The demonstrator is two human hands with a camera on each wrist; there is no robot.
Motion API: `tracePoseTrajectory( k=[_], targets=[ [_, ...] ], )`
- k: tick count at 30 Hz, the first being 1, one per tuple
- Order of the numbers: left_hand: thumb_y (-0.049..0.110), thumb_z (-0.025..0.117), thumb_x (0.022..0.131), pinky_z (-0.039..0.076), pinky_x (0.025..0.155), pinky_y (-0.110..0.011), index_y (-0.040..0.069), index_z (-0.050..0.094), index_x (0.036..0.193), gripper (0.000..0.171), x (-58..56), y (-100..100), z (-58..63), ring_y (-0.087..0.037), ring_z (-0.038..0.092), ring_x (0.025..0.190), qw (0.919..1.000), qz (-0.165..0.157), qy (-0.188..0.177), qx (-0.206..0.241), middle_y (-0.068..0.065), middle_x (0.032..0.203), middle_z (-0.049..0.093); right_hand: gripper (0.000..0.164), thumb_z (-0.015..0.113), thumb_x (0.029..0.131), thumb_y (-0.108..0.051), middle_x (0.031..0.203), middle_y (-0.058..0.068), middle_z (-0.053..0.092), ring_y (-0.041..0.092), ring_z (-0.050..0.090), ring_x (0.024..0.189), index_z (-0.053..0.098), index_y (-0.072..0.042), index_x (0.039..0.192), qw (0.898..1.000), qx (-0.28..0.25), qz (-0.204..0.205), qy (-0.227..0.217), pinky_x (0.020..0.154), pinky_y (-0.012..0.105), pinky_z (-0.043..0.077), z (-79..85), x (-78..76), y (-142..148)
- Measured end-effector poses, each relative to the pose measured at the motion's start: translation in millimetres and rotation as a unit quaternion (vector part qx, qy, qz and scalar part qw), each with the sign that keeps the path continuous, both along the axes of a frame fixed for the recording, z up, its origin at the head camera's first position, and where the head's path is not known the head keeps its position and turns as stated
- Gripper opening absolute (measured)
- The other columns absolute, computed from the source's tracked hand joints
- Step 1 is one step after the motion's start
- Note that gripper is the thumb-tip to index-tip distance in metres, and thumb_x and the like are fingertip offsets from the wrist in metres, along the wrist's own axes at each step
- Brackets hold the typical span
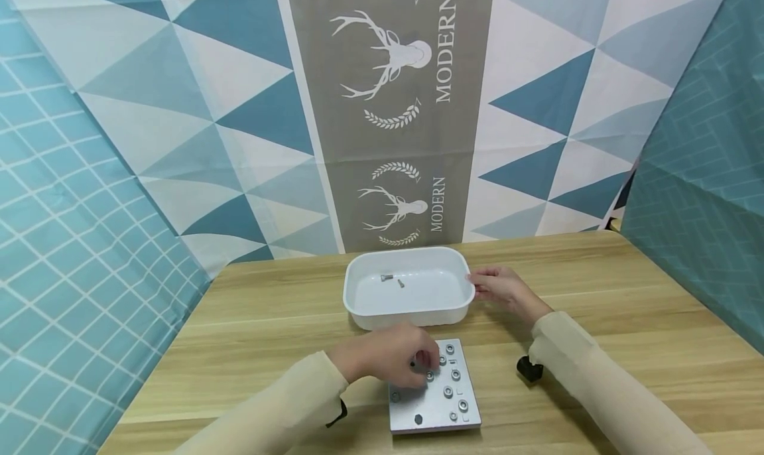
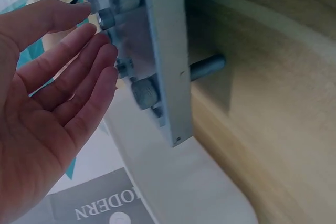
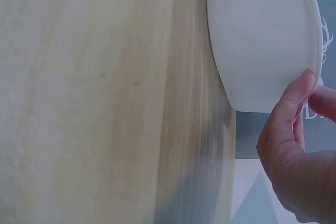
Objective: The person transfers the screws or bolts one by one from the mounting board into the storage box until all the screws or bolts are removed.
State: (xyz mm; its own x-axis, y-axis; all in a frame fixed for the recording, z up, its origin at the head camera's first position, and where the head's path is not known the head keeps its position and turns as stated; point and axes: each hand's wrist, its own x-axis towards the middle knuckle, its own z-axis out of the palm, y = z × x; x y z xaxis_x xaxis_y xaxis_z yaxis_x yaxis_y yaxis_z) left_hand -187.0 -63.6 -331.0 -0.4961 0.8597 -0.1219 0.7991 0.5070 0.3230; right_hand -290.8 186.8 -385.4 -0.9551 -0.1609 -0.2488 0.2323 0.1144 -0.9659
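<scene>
Metal plate under left grip, fingers loosely curved.

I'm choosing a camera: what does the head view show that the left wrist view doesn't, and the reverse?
Only the head view: two screw-like pieces inside the white tray.
Only the left wrist view: the palm of the left hand, two posts beneath the metal plate.
Both: left hand, plate with bolts, tray, wooden table, wall cloth.
</scene>
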Motion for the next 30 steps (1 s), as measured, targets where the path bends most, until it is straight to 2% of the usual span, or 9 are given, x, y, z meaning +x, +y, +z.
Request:
tracePoseTrajectory(
  k=[12,20,30],
  targets=[
    [0.007,0.071,0.077,0.045,0.067,-0.007,0.011,0.067,0.092,0.016,-0.9,-3.3,-18.5,0.004,0.051,0.072,0.9973,0.025,-0.048,0.049,0.006,0.081,0.062,0.045,0.058,0.094,-0.014,0.083,-0.003,0.063,0.005,0.063,0.073,0.046,0.013,0.129,1.0,0.009,-0.012,-0.009,0.072,0.019,0.057,-0.8,-1.6,0.0],
    [0.008,0.071,0.078,0.046,0.066,-0.008,0.009,0.065,0.088,0.012,-3.8,-6.7,-26.4,0.004,0.049,0.07,0.9924,0.031,-0.081,0.088,0.001,0.08,0.063,0.045,0.058,0.094,-0.013,0.081,-0.004,0.063,0.005,0.063,0.073,0.046,0.013,0.129,1.0,0.004,-0.008,-0.006,0.072,0.019,0.057,-0.9,-2.5,0.2],
    [0.008,0.071,0.079,0.047,0.065,-0.009,0.009,0.065,0.088,0.011,-0.9,-7.5,-30.1,0.005,0.05,0.068,0.9891,0.049,-0.085,0.11,0.002,0.078,0.062,0.045,0.058,0.094,-0.013,0.08,-0.005,0.063,0.005,0.063,0.072,0.046,0.014,0.129,1.0,0.003,-0.008,-0.003,0.073,0.021,0.057,-2.3,-2.4,0.7]
  ],
)
